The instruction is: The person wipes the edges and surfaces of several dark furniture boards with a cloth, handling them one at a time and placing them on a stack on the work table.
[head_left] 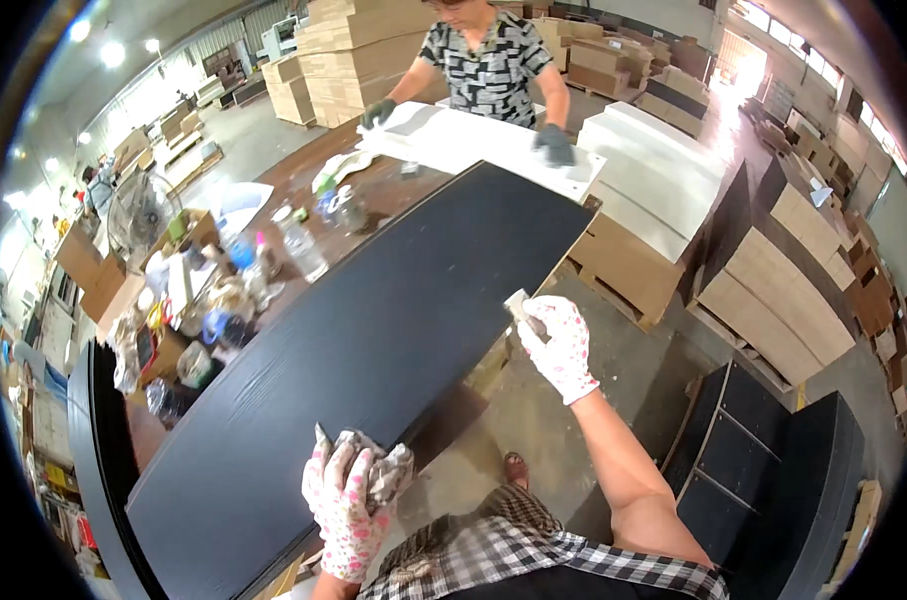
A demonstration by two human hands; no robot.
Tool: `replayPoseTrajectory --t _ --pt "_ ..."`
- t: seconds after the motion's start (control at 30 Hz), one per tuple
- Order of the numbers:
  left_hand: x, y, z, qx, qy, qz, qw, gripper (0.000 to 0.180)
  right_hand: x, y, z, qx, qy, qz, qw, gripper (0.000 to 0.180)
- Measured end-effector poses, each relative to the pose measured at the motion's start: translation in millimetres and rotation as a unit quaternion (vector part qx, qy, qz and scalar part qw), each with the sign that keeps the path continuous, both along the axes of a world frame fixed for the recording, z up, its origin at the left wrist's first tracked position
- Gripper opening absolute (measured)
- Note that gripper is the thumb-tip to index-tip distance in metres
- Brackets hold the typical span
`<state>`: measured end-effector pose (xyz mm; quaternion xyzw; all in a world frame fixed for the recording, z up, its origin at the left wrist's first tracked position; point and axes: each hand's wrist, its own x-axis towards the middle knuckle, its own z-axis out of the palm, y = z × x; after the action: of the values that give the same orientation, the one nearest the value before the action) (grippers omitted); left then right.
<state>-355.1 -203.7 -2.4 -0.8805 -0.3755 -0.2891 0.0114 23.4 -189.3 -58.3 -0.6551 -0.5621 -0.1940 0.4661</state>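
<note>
A long black panel point(373, 310) lies slantwise on the brown worktable point(303, 150), from near left to far right. My left hand point(345, 520), in a white glove with pink spots, is closed round a crumpled grey rag point(389, 474) at the panel's near edge. To the right, my right hand point(565, 350), gloved alike, grips a small beige block point(519, 308) just off the panel's right edge; whether they touch I cannot tell. Some faint pale specks and streaks show on the black surface.
Across the table, a person in dark gloves point(553, 145) handles a white panel point(453, 140). Bottles point(298, 245) and a cluttered box crowd the left side. Stacked white boards point(653, 170) stand far right, with black panels point(738, 450) near right. A fan point(141, 212) is behind.
</note>
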Motion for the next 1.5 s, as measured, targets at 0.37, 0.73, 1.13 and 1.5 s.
replayPoseTrajectory --t 0.37,0.73,1.13,1.5 --pt "216 51 2 -0.051 0.149 -0.023 0.987 0.073 321 49 -15 0.038 0.110 -0.167 0.979 0.022" --pt "529 147 -31 0.068 0.225 -0.131 0.963 0.060 270 -88 -116 0.034 0.344 -0.062 0.936 0.029" --pt "298 92 -6 -0.020 0.187 -0.118 0.975 0.066 238 -24 -32 -0.014 0.487 0.129 0.864 0.044" --pt "-90 -23 -16 -0.040 0.082 0.110 0.990 0.062 46 163 84 -0.139 0.282 0.430 0.846 0.056"
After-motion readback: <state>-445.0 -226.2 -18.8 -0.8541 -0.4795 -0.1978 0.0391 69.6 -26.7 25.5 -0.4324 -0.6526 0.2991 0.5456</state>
